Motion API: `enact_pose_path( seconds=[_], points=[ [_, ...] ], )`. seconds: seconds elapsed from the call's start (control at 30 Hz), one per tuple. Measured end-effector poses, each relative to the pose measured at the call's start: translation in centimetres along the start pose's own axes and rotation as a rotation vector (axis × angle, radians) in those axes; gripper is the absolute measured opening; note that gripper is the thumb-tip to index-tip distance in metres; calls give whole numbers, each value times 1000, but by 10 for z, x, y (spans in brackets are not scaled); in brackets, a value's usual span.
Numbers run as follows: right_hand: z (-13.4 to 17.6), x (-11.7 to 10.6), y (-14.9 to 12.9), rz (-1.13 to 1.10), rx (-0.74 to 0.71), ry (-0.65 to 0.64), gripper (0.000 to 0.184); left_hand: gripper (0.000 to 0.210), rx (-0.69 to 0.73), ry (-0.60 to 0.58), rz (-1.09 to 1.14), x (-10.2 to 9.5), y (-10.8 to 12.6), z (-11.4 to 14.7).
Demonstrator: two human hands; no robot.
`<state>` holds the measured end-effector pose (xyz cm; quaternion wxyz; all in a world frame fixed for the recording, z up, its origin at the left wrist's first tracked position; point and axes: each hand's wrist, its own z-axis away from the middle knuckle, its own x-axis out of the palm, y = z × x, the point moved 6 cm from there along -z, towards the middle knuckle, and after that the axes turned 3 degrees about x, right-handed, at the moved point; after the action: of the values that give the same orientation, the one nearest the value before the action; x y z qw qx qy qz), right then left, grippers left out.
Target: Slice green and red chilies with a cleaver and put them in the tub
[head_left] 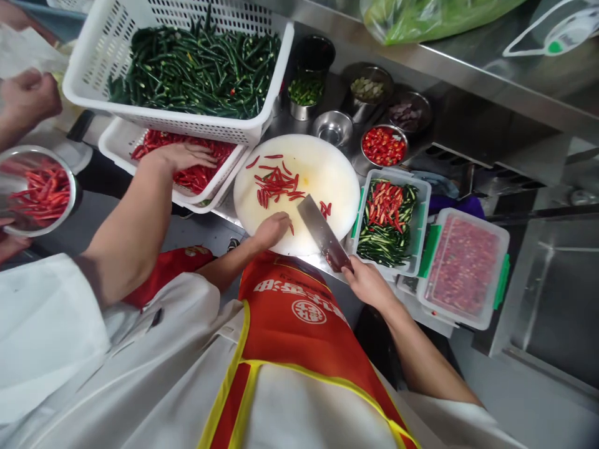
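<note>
My right hand (367, 284) grips the handle of a cleaver (322, 231), whose broad blade lies low over the right part of a round white cutting board (248, 215). At the board's near edge my left hand (272, 229) is closed, with a red chili (292, 229) at its fingertips. A loose pile of red chilies (276, 185) lies at the middle of the board. A few red pieces (326, 209) lie beside the blade, on its right. My left fingers are partly hidden by the back of the hand.
A co-worker's hand (187, 156) rests on red chilies in a white basket, below a basket of green chilies (201, 68). Another person holds a metal bowl (70, 206) at far left. Metal tins (384, 144) stand behind the board; plastic boxes (423, 231) stand right.
</note>
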<state>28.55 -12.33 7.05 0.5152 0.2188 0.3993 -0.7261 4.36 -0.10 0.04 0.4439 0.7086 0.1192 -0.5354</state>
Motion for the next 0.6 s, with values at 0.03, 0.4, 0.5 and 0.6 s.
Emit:
enact_pose_path(
  seconds=[0.03, 0.4, 0.5, 0.6],
  points=[
    [-1, -1, -5, 0, -24, -11, 21, 26, 41, 18, 24, 4, 3, 1],
    [-7, -7, -16, -11, -157, -151, 16, 26, 129, 121, 70, 13, -1, 5],
    [-22, 4, -30, 15, -117, -82, 19, 24, 143, 117, 90, 13, -1, 4],
    [-33, 14, -36, -8, -91, -31, 21, 24, 147, 100, 100, 11, -1, 5]
  ],
)
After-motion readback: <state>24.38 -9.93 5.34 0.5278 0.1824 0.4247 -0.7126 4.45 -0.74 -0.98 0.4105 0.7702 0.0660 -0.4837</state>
